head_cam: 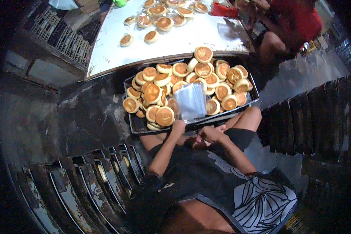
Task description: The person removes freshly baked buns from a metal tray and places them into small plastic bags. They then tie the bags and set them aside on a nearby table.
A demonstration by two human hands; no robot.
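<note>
A black metal tray [130,118] heaped with round, flat, browned buns [165,116] lies before me, across my lap. On the buns at the front middle rests a stack of clear plastic bags [191,101]. My left hand [179,127] is at the tray's near rim, close to the stack's lower left corner and a bun; its fingers are hidden, so I cannot tell whether it grips anything. Just outside the near rim, my right hand [211,134] is over my lap, bent inward by my bare foot. What it holds, if anything, is not clear.
Beyond the tray stands a white-topped table [105,58] with loose and bagged buns [164,24] and a red item [224,10]. A person in red [298,23] sits at right. Stacked metal trays [73,193] stand at lower left, and dark trays [307,122] at right.
</note>
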